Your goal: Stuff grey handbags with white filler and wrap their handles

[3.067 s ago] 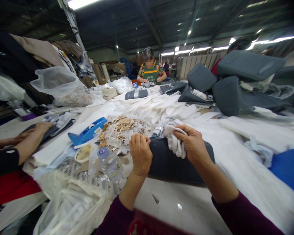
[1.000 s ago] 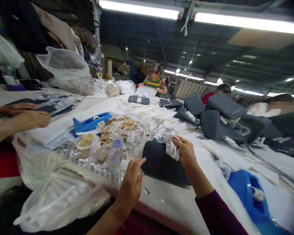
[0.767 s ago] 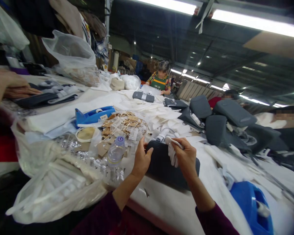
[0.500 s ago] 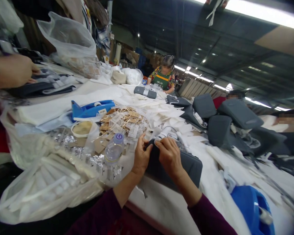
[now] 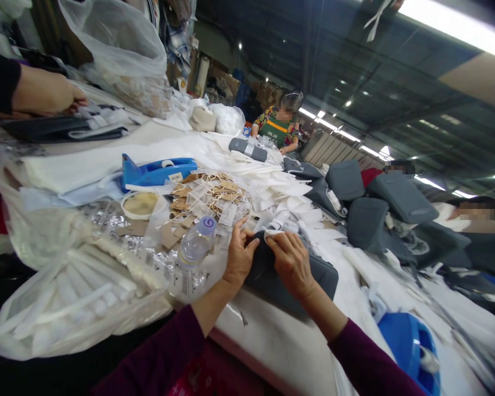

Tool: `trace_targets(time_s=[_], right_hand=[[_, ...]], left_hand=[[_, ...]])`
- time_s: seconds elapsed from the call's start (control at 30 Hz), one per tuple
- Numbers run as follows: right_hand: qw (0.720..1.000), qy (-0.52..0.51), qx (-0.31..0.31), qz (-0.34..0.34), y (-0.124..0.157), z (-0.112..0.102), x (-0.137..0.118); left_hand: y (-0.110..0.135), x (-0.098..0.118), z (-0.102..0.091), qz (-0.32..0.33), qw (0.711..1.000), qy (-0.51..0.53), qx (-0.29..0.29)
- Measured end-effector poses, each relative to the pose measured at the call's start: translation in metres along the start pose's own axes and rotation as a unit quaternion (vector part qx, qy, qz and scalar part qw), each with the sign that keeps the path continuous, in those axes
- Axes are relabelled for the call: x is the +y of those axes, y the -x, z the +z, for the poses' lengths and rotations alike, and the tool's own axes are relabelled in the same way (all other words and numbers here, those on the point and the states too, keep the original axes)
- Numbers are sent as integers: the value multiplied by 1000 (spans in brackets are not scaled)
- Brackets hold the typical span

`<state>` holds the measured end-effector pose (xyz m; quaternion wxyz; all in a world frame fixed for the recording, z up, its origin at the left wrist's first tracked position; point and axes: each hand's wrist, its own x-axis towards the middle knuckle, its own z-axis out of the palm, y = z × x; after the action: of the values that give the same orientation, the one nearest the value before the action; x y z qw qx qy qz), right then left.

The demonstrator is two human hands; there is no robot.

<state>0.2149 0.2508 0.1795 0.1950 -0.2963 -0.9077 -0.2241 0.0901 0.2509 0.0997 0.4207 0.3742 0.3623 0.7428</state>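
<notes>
A dark grey padded sun visor [image 5: 313, 278] lies on the white table near its front edge. My left hand [image 5: 238, 254] grips the visor's left end with thumb and fingers closed on it. My right hand [image 5: 291, 263] rests on top of the visor with its fingers curled, pressing a small white piece [image 5: 272, 233] at the visor's far edge. A clear plastic bottle with a purple cap [image 5: 196, 242] stands just left of my left hand.
A pile of paper tags [image 5: 208, 198], a blue tape dispenser [image 5: 159, 170] and a bag of white tubes [image 5: 78, 291] lie to the left. Grey visors [image 5: 367, 214] are heaped at right. A blue dispenser [image 5: 408, 346] sits bottom right. Another person's hand [image 5: 49, 93] works at far left; other workers sit beyond.
My left hand came back up to the visor's left end and gripped it. My right hand moved left onto the visor's top; the white cloth it held is mostly out of sight.
</notes>
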Motion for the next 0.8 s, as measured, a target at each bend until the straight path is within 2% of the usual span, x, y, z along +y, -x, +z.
trace_targets(time_s=[0.1, 0.3, 0.47, 0.63, 0.8], right_hand=[[1000, 20, 3, 21, -1, -2, -2], [1000, 7, 1, -21, 4, -1, -1], [999, 30, 17, 41, 13, -6, 5], [1000, -12, 0, -5, 9, 0, -3], [998, 2, 15, 53, 14, 3, -2]], left_hand=[[0, -1, 0, 0, 1000, 5, -12], [0, -1, -1, -1, 1000, 24, -19], [0, 2, 0, -10, 1000, 6, -21], [0, 6, 1, -5, 999, 20, -27], [0, 4, 2, -10, 999, 13, -35]])
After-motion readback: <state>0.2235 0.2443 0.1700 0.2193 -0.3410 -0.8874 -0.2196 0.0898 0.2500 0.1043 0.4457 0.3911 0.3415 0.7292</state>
